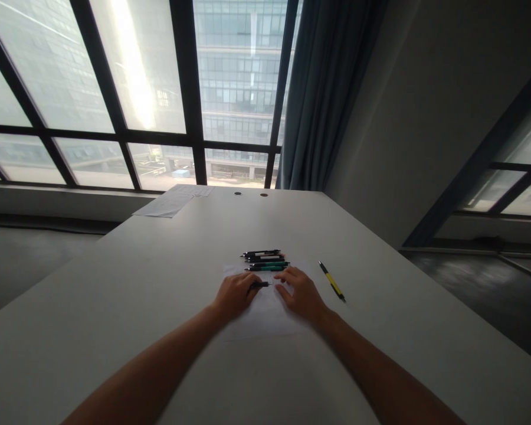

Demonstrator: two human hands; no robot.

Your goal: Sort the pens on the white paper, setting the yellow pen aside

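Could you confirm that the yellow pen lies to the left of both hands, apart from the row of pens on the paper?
Not quite: the yellow pen lies to the right of both hands, past the right hand; the left hand is farther from it. The rest holds: it sits apart from the row of pens on the paper, as the head view shows.

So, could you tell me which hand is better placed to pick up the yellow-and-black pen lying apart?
Probably right: the right hand lies nearest the yellow-and-black pen; the left hand holds a black pen.
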